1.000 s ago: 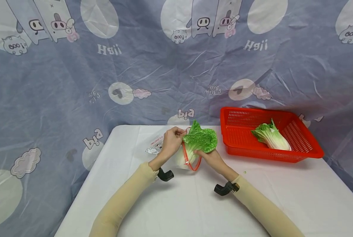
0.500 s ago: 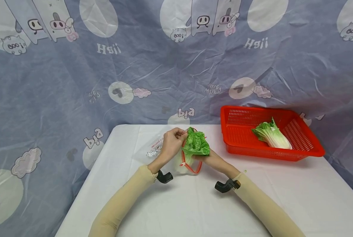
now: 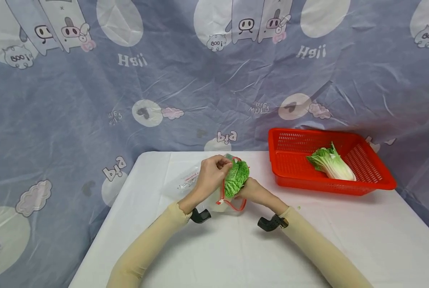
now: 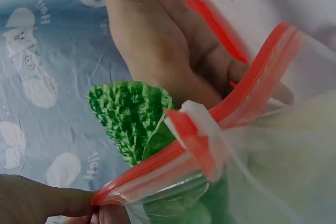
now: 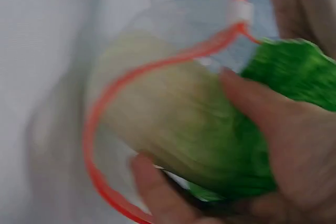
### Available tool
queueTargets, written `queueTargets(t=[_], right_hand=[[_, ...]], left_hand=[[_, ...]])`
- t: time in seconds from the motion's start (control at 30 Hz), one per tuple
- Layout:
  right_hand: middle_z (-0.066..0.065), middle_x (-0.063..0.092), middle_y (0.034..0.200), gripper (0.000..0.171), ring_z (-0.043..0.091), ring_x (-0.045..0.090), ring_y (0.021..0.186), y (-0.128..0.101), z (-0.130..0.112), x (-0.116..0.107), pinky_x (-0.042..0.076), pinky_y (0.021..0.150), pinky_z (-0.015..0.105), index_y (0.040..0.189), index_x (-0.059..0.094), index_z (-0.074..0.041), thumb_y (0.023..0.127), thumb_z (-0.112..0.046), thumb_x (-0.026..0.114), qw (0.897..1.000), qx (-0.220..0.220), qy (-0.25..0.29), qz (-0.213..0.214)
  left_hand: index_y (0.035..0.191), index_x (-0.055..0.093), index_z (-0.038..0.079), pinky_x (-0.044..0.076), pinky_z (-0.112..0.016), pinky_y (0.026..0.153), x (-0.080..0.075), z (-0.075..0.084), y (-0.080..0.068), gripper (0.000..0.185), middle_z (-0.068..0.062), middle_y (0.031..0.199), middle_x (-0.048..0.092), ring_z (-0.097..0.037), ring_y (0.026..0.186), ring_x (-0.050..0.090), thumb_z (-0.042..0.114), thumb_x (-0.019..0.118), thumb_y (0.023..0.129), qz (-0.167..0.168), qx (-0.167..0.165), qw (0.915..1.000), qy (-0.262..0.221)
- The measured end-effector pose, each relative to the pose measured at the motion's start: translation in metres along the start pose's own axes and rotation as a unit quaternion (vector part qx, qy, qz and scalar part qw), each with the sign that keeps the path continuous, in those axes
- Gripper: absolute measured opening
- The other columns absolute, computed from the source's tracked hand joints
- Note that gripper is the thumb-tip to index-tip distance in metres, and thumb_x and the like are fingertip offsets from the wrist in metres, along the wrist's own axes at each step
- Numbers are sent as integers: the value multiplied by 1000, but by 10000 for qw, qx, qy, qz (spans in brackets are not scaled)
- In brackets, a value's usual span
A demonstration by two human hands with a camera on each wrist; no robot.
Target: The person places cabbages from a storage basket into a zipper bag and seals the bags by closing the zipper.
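The step in hand looks like bagging: a cabbage [image 3: 236, 179] is going stem-first into a clear zip bag [image 3: 224, 190] at the centre of the frame, on the white tabletop [image 3: 236, 248]. The left hand [image 3: 211, 174] pinches the bag's red zip rim at its upper edge, holding the mouth wide; the left wrist view shows the fingertips clamped on the red strip beside its white slider [image 4: 198, 121]. The right hand [image 3: 254, 191] is curled round the leafy end of the cabbage, thumb over the top and fingers beneath, as the right wrist view shows.

The pale stalk end already lies inside the film; the crinkled green top sticks out past the rim. By my judgement the next move calls for pressing the leaves down below the rim so that the zip can meet.

The bag is thin, glossy and limp; the cabbage leaves are puckered and bright green, the ribs waxy and cream.

At the right of the frame a red mesh basket [image 3: 380, 176] holds a second cabbage [image 3: 331, 164].
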State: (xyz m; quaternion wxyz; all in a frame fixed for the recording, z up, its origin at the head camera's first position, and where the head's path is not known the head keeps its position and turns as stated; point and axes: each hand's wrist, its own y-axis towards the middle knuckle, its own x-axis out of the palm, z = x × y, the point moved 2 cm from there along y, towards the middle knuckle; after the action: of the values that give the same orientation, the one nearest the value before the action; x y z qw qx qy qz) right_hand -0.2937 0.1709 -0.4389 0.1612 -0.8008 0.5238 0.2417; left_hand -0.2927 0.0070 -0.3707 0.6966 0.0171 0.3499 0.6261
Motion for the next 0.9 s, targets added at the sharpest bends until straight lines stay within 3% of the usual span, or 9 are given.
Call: queueTargets(t=[0.13, 0.2, 0.33, 0.47, 0.63, 0.77, 0.9], right_hand=[[14, 63, 122, 53, 26, 60, 110, -14, -9, -19, 51, 92, 35, 131, 53, -1, 84, -13, 75, 9960, -246, 134, -852], [19, 68, 110, 38, 30, 66, 101, -19, -11, -32, 56, 85, 34, 120, 58, 5, 87, -7, 70, 9955, -17, 274, -912], [24, 71, 90, 17, 32, 72, 77, -19, -9, -53, 60, 68, 37, 103, 59, 12, 90, 1, 59, 9984, 279, 496, 29], [21, 70, 88, 20, 25, 71, 63, -13, -2, -62, 59, 58, 37, 109, 55, 7, 91, 2, 59, 9949, 67, 148, 991], [22, 67, 107, 29, 27, 73, 71, -7, 6, -60, 60, 64, 39, 117, 63, 0, 88, 0, 66, 9886, -526, -347, 1365], [15, 73, 101, 17, 26, 74, 76, -6, 9, -58, 59, 70, 40, 104, 72, -6, 87, -8, 71, 9788, -738, -810, 1729], [7, 74, 99, 17, 23, 73, 83, -4, 12, -55, 59, 71, 37, 103, 74, -12, 86, -16, 73, 9747, -817, -995, 1826]], left_hand=[[92, 73, 7, 44, -23, 50, -4, -3, 0, 12, -2, 70, 67, -11, 57, 57, 16, 65, 91, -1, -102, 9999, 6], [91, 73, 9, 44, -22, 51, -6, -4, 1, 11, 0, 70, 67, -11, 57, 56, 16, 66, 91, 56, -174, 9998, 34], [90, 74, 11, 43, -22, 51, -9, -5, 2, 8, 1, 70, 66, -11, 58, 55, 17, 68, 90, 109, -257, 9996, 31], [90, 74, 10, 43, -22, 51, -10, -6, 3, 9, 0, 70, 66, -12, 58, 55, 17, 68, 90, 83, -285, 9996, -16], [90, 75, 10, 43, -22, 50, -10, -6, 3, 9, 1, 69, 66, -11, 58, 56, 16, 68, 89, 12, -281, 9996, 4], [91, 75, 8, 44, -22, 50, -15, -5, 4, 11, 0, 68, 66, -12, 58, 57, 17, 68, 90, -108, -259, 9996, -34], [90, 75, 8, 45, -24, 52, -25, -4, 5, 10, -3, 68, 67, -12, 58, 58, 17, 70, 89, -104, -360, 9993, -62]])
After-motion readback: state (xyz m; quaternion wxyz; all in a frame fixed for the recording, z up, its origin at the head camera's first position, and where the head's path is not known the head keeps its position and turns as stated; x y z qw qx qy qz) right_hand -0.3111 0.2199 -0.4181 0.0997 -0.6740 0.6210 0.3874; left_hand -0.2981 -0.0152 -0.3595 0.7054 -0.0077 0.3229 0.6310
